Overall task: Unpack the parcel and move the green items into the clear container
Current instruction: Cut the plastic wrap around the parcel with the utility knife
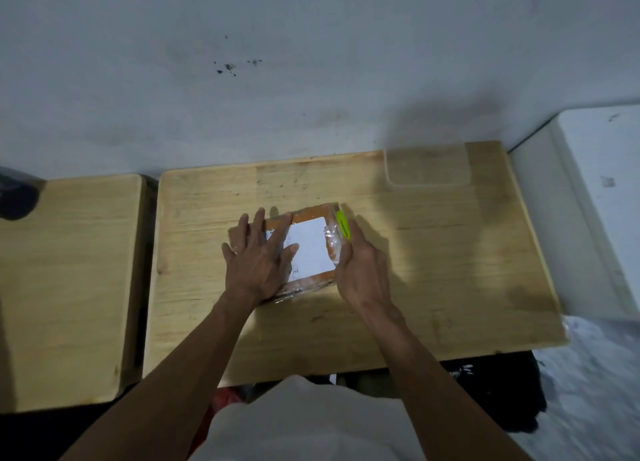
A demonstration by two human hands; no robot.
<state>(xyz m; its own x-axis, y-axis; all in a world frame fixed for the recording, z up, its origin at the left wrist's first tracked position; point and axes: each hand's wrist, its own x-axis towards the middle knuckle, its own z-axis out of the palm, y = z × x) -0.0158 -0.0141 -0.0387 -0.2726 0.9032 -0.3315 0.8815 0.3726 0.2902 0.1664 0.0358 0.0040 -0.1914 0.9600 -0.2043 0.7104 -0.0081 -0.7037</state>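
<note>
An orange parcel (313, 214) wrapped in clear tape, with a white label on top, lies in the middle of the wooden table (433, 252). My left hand (258, 258) rests flat on the parcel's left half, fingers spread. My right hand (360, 266) is at the parcel's right edge and grips a lime-green cutter (343, 225), whose tip points away from me along that edge. A clear container (427, 168) stands at the table's far right, apart from both hands. The parcel's contents are hidden.
A second wooden table (65, 280) stands to the left, separated by a narrow gap. A grey wall rises right behind both tables. A white ledge (588, 201) borders the right side. A dark object (17, 197) sits at the far left.
</note>
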